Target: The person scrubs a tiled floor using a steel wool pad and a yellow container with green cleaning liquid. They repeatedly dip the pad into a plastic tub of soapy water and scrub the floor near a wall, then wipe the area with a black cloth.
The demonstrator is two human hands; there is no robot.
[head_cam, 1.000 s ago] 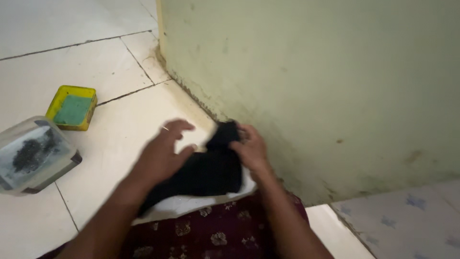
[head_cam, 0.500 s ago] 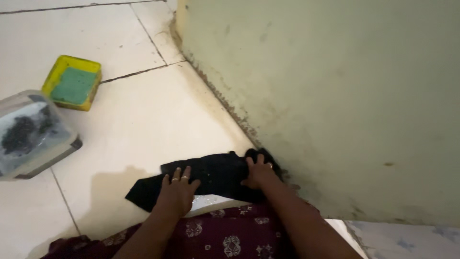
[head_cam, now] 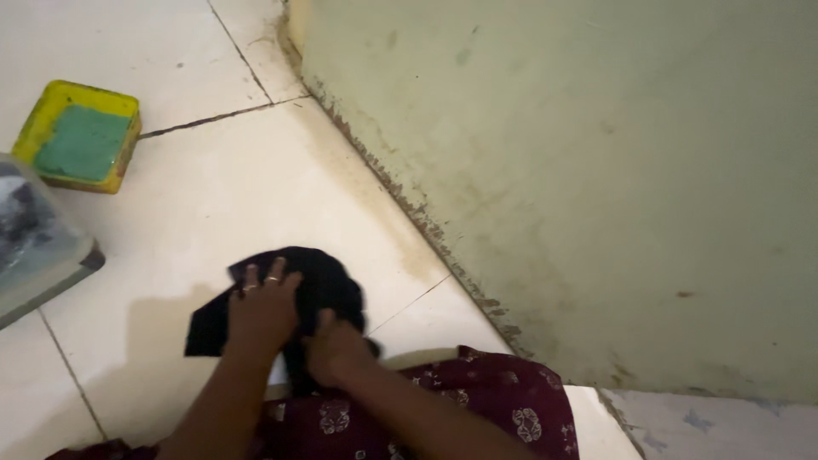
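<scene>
A person seated on a pale tiled floor (head_cam: 213, 196) presses a black cloth (head_cam: 328, 285) flat in front of the knees — at about 7 o'clock in the head view, near the foot of a stained green wall (head_cam: 554, 170). The left hand (head_cam: 262, 311) lies spread, palm down, on the fabric; the right hand (head_cam: 336, 347) is curled, bunching a fold. The cloth looks soft, light and limp, best taken at an edge or corner. A yellow tray (head_cam: 81, 135) with a green pad sits at 10 o'clock, beside a clear plastic box (head_cam: 34, 247).
</scene>
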